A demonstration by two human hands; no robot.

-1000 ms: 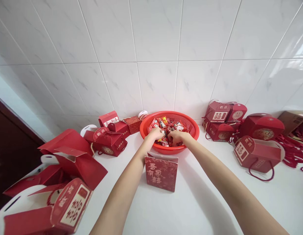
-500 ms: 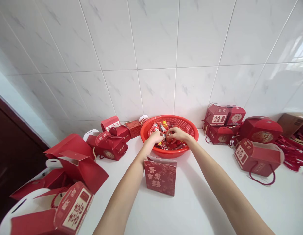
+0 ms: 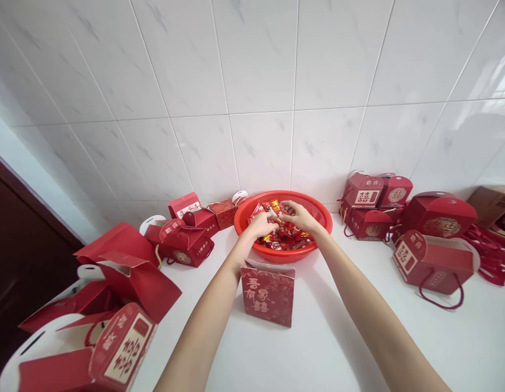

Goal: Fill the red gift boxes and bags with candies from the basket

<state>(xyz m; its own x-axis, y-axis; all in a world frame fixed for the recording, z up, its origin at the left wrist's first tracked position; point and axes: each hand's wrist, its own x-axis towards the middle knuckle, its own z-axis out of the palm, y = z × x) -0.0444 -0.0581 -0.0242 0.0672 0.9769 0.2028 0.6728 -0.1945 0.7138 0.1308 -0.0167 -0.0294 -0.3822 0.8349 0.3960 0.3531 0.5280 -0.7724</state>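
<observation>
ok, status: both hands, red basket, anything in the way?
Left hand and right hand in red basket, among wrapped packets; exact grips unclear. Printed red box stands on near side of basket, seemingly not blocking either hand.

Bare arms (image 3: 213,305) stretch forward, converging; left hand (image 3: 261,225) and right hand (image 3: 302,218) nearly meet; fingers (image 3: 288,219) curved.

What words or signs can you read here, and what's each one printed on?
"吾", "有", "家", "囍": upright box in front of the red basket.
"歡喜": end flap of the front-right box.
"囍": that box's pale label.
"歡喜": upper stacked box behind it.
"囍": that one's label.
"囍": large label on the front-left box.
Too small or blurred: candy wrappers, round gold emblem, other box lettering.
</observation>
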